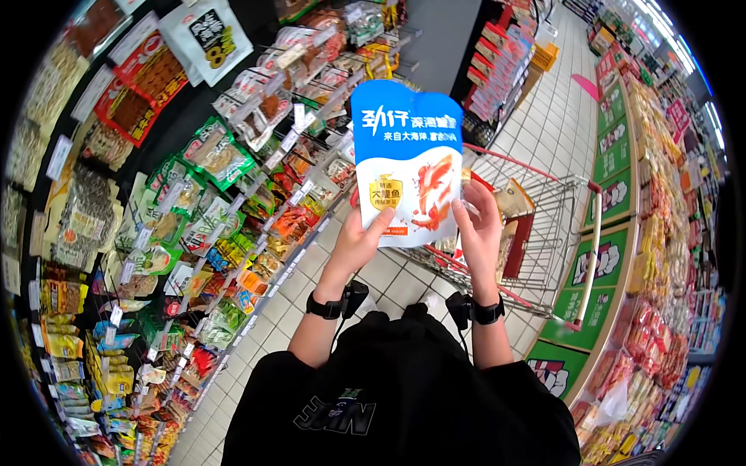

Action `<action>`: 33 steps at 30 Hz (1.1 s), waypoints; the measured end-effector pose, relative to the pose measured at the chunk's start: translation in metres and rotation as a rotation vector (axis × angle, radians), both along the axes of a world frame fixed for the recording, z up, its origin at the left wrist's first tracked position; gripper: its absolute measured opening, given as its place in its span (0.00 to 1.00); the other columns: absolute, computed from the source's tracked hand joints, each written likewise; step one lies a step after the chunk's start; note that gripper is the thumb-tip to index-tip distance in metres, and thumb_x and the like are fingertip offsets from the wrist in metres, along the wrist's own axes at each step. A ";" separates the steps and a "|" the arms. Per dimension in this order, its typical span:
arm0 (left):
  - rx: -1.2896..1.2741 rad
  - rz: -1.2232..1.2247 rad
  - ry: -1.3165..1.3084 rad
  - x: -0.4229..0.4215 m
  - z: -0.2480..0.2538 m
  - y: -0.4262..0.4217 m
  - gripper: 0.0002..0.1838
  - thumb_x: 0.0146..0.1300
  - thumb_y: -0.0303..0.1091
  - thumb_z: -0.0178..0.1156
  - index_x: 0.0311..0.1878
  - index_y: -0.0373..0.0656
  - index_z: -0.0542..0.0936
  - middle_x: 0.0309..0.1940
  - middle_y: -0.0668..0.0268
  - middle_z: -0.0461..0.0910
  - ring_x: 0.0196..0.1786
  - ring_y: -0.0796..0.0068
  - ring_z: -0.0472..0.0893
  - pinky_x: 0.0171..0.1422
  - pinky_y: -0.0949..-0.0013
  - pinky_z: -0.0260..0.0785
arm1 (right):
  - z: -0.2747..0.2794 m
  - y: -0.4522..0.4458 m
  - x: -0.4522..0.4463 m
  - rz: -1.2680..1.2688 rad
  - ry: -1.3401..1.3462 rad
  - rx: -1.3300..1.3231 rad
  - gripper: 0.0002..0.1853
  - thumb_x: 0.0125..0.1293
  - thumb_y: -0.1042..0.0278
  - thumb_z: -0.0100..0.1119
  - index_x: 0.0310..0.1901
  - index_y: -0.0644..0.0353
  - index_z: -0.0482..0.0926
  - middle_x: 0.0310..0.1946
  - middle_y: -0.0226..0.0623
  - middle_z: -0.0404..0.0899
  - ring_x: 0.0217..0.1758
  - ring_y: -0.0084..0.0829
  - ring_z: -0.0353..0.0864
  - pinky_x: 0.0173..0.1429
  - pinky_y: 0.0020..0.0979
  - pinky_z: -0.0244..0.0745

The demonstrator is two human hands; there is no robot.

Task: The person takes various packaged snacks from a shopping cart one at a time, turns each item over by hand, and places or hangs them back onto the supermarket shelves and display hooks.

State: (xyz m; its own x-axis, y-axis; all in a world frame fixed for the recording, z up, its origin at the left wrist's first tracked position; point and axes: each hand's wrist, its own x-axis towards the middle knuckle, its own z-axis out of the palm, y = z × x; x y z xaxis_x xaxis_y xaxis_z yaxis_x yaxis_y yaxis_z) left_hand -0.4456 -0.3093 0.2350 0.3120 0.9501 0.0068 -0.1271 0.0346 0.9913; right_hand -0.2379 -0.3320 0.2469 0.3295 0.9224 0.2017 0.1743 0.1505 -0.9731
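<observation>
The bag (408, 167) is in the middle of the scene, above the near end of the cart's far side of the floor, held in front of the person's chest between both hands. The left hand (357, 242) pinches its lower left part: the thumb is laid on the front, and the other fingers are mostly hidden behind. The right hand (479, 225) has its thumb at the lower right edge, with fingers bent beside and behind this edge; how firmly they press, I cannot tell. Probably the bag is held by two sides so that it remains flat and its printed front can be read, because this front is turned to the person's eyes.

The cart (556, 225) stands to the right, close to the person, perhaps so that it is within easy reach; some packs (513, 200) lie in it. On the left, many snacks hang or lie in rows on the shelf, with price tags (58, 157) at the front, likely so that each kind can be found.

The bag is blue above, with white letters, and white below. It shows a golden badge and a picture of reddish-orange food pieces. Its top border is wavy, and the surface seems smooth.
</observation>
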 end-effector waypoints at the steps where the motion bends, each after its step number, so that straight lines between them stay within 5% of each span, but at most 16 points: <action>1: 0.064 0.085 0.048 -0.005 0.011 -0.004 0.16 0.71 0.36 0.55 0.52 0.32 0.77 0.44 0.60 0.84 0.44 0.75 0.81 0.49 0.69 0.73 | 0.006 -0.002 -0.010 0.038 -0.031 0.013 0.27 0.66 0.66 0.63 0.63 0.68 0.68 0.58 0.46 0.74 0.61 0.32 0.74 0.61 0.33 0.73; 4: 0.207 0.215 0.141 -0.014 0.022 -0.011 0.16 0.72 0.36 0.52 0.51 0.31 0.77 0.42 0.53 0.83 0.39 0.67 0.84 0.45 0.66 0.74 | 0.030 -0.007 -0.043 0.303 0.058 -0.035 0.30 0.67 0.64 0.62 0.67 0.66 0.64 0.62 0.47 0.70 0.66 0.34 0.69 0.63 0.35 0.72; 7: 0.380 0.326 0.124 -0.015 0.044 -0.023 0.15 0.72 0.33 0.50 0.53 0.33 0.75 0.43 0.47 0.82 0.44 0.49 0.83 0.47 0.59 0.74 | 0.046 -0.010 -0.075 0.467 0.006 -0.025 0.33 0.67 0.63 0.61 0.70 0.61 0.61 0.66 0.47 0.66 0.70 0.37 0.65 0.65 0.37 0.70; 11: 0.584 0.383 0.178 -0.030 0.048 -0.031 0.30 0.66 0.34 0.58 0.69 0.32 0.64 0.56 0.44 0.74 0.57 0.46 0.75 0.62 0.57 0.67 | 0.058 -0.008 -0.099 0.566 -0.012 0.048 0.41 0.65 0.60 0.62 0.74 0.58 0.51 0.72 0.47 0.56 0.74 0.40 0.59 0.70 0.42 0.63; 15: 0.641 0.406 0.287 -0.048 0.055 -0.042 0.43 0.58 0.38 0.66 0.73 0.36 0.57 0.64 0.47 0.60 0.65 0.47 0.64 0.67 0.53 0.59 | 0.071 -0.012 -0.119 0.667 0.078 0.023 0.52 0.61 0.45 0.65 0.76 0.58 0.43 0.74 0.48 0.52 0.76 0.42 0.54 0.74 0.44 0.54; 19: 0.672 0.391 0.424 -0.058 0.061 -0.049 0.49 0.53 0.38 0.68 0.75 0.35 0.52 0.67 0.47 0.53 0.68 0.46 0.55 0.69 0.54 0.52 | 0.053 -0.006 -0.118 0.711 0.166 -0.002 0.54 0.59 0.42 0.66 0.74 0.64 0.46 0.71 0.47 0.55 0.75 0.40 0.56 0.73 0.43 0.56; 28: 0.654 0.431 0.527 -0.058 0.076 -0.031 0.47 0.53 0.41 0.69 0.74 0.39 0.58 0.66 0.47 0.54 0.68 0.48 0.55 0.70 0.52 0.47 | 0.048 0.035 -0.101 0.873 0.507 -0.180 0.46 0.60 0.52 0.67 0.71 0.66 0.53 0.68 0.45 0.62 0.70 0.39 0.65 0.71 0.41 0.61; 33: 0.669 0.509 0.721 -0.044 0.092 -0.026 0.37 0.56 0.39 0.67 0.70 0.46 0.68 0.64 0.50 0.58 0.67 0.52 0.56 0.71 0.53 0.46 | 0.052 0.051 -0.091 0.832 0.622 -0.249 0.29 0.70 0.60 0.57 0.67 0.64 0.64 0.62 0.39 0.72 0.64 0.32 0.72 0.65 0.35 0.67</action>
